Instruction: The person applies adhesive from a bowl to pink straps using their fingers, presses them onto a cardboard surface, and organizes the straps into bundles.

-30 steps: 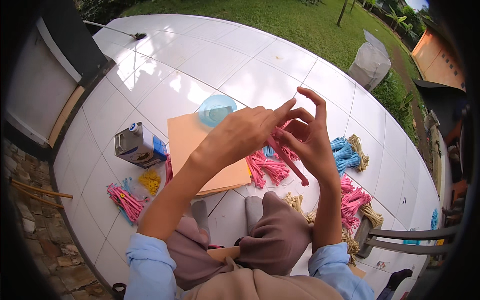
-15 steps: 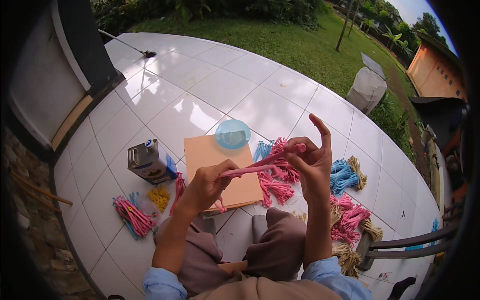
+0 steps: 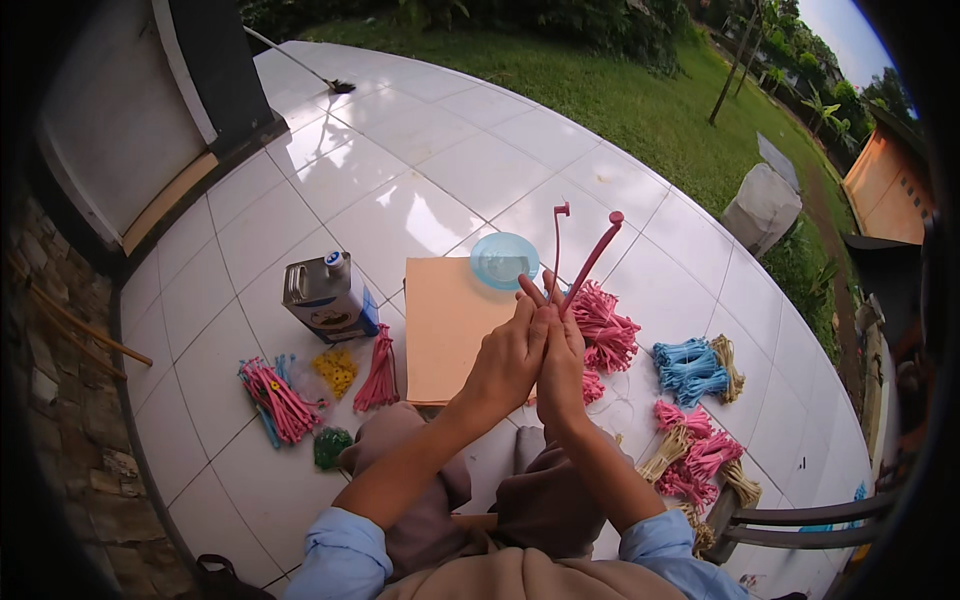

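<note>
Between pressed hands [image 3: 535,355]: pink stems [image 3: 578,270] (lower ends hidden).

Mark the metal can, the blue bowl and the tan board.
metal can [image 3: 325,300]: head view, on its front face.
blue bowl [image 3: 503,259]: head view, middle of the bowl's inside.
tan board [image 3: 445,330]: head view, bare middle of its top surface.

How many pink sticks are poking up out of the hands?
2. One thin pink stick stands nearly straight up; the other pink stick leans right beside it. Both rise from between the pressed-together hands; more may be hidden inside.
</note>
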Available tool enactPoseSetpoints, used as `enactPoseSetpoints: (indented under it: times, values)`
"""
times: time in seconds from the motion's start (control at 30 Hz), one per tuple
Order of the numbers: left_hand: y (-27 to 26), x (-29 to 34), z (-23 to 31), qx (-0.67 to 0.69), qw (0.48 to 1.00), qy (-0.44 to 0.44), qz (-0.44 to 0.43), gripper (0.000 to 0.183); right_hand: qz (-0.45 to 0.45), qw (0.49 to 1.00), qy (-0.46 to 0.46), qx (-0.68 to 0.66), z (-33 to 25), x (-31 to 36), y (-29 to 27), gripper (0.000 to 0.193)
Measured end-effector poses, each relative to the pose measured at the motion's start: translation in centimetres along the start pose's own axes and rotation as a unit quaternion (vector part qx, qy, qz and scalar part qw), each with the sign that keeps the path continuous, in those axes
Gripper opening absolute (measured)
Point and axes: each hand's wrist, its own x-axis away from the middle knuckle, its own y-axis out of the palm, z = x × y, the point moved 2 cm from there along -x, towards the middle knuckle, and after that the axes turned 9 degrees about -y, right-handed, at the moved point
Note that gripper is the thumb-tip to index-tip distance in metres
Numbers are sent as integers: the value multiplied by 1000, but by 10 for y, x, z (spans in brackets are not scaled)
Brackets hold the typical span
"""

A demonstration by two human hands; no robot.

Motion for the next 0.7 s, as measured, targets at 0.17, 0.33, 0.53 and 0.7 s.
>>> enactPoseSetpoints:
  times: [0.17, 0.33, 0.53, 0.7]
  values:
    - [2, 4, 4, -13, 999, -12, -35, 41, 5, 1000, -12, 1, -12, -4, -10, 44]
    - [-27, -5, 18, 68, 989, 89, 99, 32, -45, 997, -45, -41, -36, -12, -43, 45]
    - [-50, -22, 53, 244, 963, 111, -40, 47, -141, 980, 33, 134, -55, -9, -53, 39]
    - [-51, -16, 49, 231, 963, 88, -112, 65, -105, 913, -80, 386, -66, 9, -49, 43]
